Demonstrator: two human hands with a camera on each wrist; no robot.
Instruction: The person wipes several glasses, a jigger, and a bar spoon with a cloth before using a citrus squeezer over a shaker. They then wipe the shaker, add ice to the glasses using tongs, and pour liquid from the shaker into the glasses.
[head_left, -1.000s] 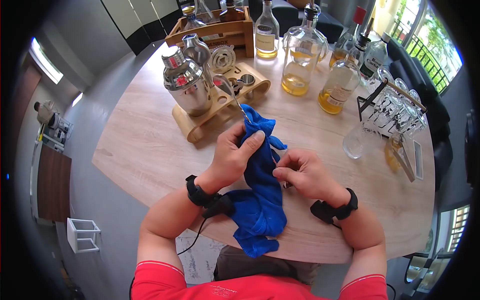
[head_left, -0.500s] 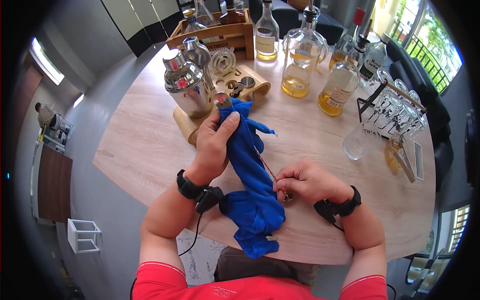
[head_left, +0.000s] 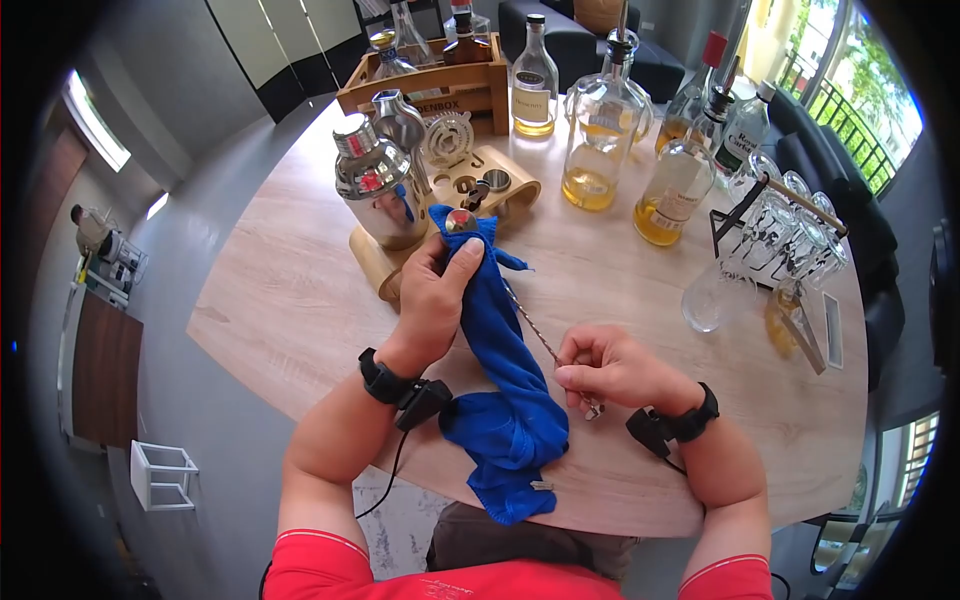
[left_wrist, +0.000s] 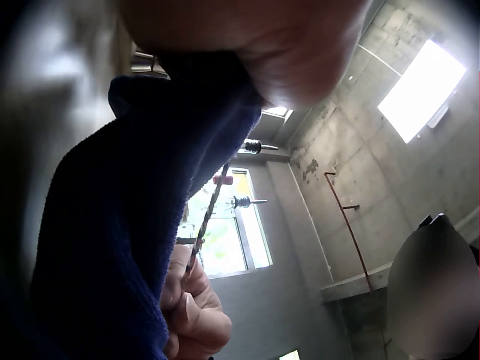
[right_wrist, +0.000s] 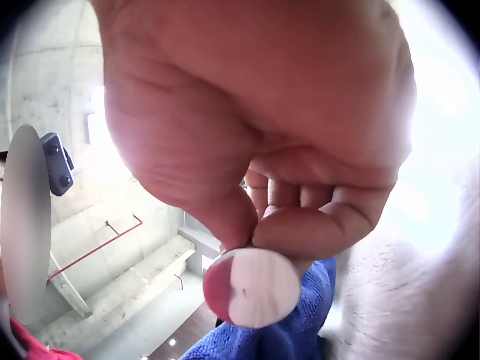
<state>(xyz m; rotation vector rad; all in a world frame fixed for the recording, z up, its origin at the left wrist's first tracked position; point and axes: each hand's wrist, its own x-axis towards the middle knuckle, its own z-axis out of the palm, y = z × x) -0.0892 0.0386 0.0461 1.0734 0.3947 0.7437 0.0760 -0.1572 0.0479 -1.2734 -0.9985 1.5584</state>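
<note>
1. The bar spoon [head_left: 531,323] runs between the two grips, its bowl just beyond the left thumb, its twisted stem slanting down to the right fingers.
2. Its long axis lies diagonal, bowl pointing away from the person, round tail end poking just past the right grip, towards them.
3. The left hand [head_left: 432,295] clasps the blue cloth [head_left: 505,355] beneath the bowl.
4. The right hand [head_left: 622,368] pinches the stem near its tail.
</note>
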